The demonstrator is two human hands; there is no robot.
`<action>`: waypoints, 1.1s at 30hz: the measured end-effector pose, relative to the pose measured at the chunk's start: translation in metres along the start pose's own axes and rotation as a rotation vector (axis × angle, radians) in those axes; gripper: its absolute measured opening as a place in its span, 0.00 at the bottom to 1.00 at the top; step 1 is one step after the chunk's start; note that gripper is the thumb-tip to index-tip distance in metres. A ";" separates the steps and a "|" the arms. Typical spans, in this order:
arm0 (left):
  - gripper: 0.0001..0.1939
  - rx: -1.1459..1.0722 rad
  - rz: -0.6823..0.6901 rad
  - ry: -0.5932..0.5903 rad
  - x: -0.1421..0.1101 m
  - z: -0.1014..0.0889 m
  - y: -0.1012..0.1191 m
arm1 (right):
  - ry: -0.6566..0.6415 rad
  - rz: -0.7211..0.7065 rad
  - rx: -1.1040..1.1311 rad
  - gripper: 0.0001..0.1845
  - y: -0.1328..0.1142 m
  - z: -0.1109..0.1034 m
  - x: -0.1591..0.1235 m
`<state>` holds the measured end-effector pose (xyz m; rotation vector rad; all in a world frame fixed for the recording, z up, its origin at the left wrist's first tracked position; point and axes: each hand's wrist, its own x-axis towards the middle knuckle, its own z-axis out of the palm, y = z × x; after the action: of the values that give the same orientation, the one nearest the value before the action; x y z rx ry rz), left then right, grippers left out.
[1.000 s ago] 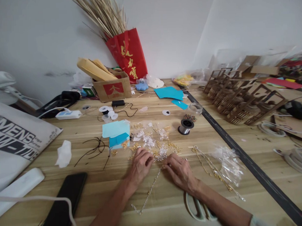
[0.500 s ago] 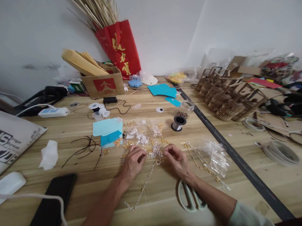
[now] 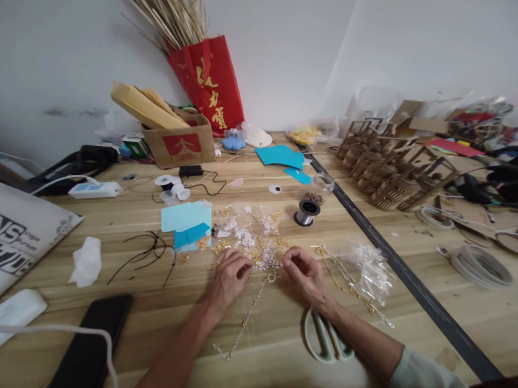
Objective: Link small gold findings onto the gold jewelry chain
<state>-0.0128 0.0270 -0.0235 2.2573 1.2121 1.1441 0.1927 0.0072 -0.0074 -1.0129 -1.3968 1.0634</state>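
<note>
My left hand (image 3: 227,275) rests knuckles-up on the wooden table (image 3: 266,365), its curled fingertips at the near edge of a pile of small gold and silver findings (image 3: 255,248). My right hand (image 3: 303,271) hovers just right of the pile with fingers pinched together; anything between them is too small to see. A thin silver chain (image 3: 247,317) lies between the hands. Its ring end is near the pile, its tail runs toward me, and neither hand touches it.
Pale scissors (image 3: 325,340) lie under my right forearm. A gold chain (image 3: 344,279) and a crumpled plastic bag (image 3: 374,266) sit to the right, a wire spool (image 3: 306,212) behind. A black phone (image 3: 88,356), tissue (image 3: 87,261), black cords (image 3: 150,253) and blue paper (image 3: 185,220) lie left. Wooden frames (image 3: 395,168) stand beyond a dark strip (image 3: 395,268).
My right hand has come off the chain's ring end and lifted slightly with pinched fingers. The view has turned a little to the right; my left hand stays at the pile.
</note>
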 end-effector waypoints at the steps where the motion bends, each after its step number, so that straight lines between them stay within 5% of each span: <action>1: 0.07 -0.004 0.004 0.004 0.000 0.000 0.000 | -0.001 0.003 0.003 0.13 0.000 0.000 0.000; 33: 0.06 -0.130 0.001 0.021 0.002 0.003 -0.003 | -0.032 -0.007 -0.062 0.12 0.000 -0.001 -0.001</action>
<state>-0.0113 0.0305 -0.0261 2.1551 1.1107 1.2134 0.1936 0.0065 -0.0071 -1.0389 -1.4664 1.0403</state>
